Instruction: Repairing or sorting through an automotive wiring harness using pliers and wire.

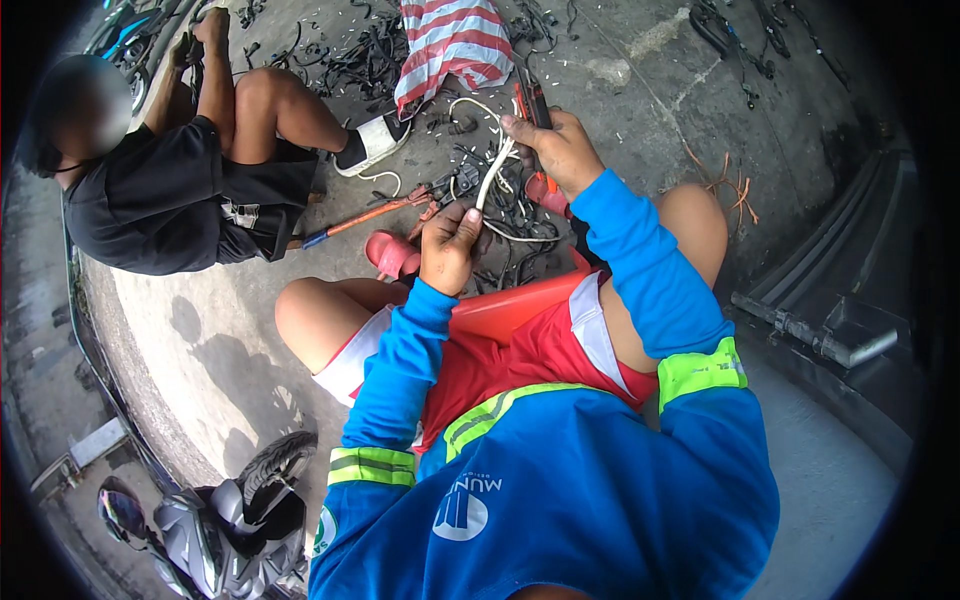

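A white cable (pixel 492 180) stretches between my hands, above a heap of dark wire offcuts on the ground. My left hand (pixel 450 245) is closed on its lower part, thumb and fingers pinching it. In my right hand (pixel 562 150) is a hand tool with black and orange parts (pixel 537 108), pointing away from me; its exact kind is unclear. The right thumb lies at the upper end of the cable. Thinner white strands loop out around both hands. Whether the tool's edge touches the cable is hidden by my fingers.
A person in black (pixel 150 205) sits at the left. Orange-handled long cutters (pixel 365 215) lie between us. Beyond are a red-and-white striped bag (pixel 452 50) and dark cable scraps (pixel 355 65). A red plastic seat (pixel 515 308) is under me; a motorcycle (pixel 225 520) stands lower left.
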`<control>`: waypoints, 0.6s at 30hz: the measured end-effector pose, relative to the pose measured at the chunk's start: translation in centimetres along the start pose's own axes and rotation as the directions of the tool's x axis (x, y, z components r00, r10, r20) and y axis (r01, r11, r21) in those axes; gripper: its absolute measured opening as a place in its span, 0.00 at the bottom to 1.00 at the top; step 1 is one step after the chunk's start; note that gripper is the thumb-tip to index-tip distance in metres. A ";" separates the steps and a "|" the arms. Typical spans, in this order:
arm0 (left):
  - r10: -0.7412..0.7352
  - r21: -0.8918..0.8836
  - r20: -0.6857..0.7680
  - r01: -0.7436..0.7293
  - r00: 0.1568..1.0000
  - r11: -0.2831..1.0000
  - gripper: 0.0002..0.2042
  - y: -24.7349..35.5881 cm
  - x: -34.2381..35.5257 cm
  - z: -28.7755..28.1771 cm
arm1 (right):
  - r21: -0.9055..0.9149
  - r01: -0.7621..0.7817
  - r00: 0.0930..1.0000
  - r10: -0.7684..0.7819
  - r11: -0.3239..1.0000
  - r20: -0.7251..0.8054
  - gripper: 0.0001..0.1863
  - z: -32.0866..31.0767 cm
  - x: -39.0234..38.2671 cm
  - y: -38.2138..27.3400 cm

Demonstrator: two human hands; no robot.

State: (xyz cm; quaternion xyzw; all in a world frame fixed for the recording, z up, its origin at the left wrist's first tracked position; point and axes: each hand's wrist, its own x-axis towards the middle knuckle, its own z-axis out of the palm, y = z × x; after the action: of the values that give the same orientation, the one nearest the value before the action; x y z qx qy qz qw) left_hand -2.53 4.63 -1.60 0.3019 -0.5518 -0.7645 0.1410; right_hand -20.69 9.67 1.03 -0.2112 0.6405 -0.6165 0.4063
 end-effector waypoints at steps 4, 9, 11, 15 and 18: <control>0.056 -0.091 -0.090 -0.064 0.994 0.994 0.11 0.2 0.1 -0.4 | -0.356 0.257 0.965 -0.220 0.898 0.142 0.12 0.1 -2.1 -0.1; 0.191 -0.038 -0.097 -0.196 0.977 0.980 0.11 0.7 0.3 0.2 | -0.822 0.421 0.887 -0.361 0.383 0.286 0.21 0.3 -4.8 0.1; 0.164 -0.079 -0.083 -0.170 0.983 0.982 0.12 0.6 0.0 0.0 | -0.845 0.410 0.890 -0.354 0.343 0.288 0.24 0.7 -4.8 0.1; 0.171 -0.070 -0.138 -0.182 0.976 0.981 0.11 1.2 -0.5 0.7 | -0.889 0.395 0.844 -0.473 0.231 0.253 0.20 1.0 -4.5 0.5; 0.207 -0.053 -0.130 -0.215 0.970 0.975 0.11 1.2 -0.3 0.2 | -0.905 0.378 0.836 -0.493 0.197 0.241 0.15 1.5 -4.3 0.6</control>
State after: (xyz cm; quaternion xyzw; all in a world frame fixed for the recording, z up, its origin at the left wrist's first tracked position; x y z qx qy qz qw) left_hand -2.56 4.50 -0.38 0.2835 -0.5449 -0.7431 0.2656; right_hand -16.85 12.14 1.75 -0.5428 0.8054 -0.2378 -0.0128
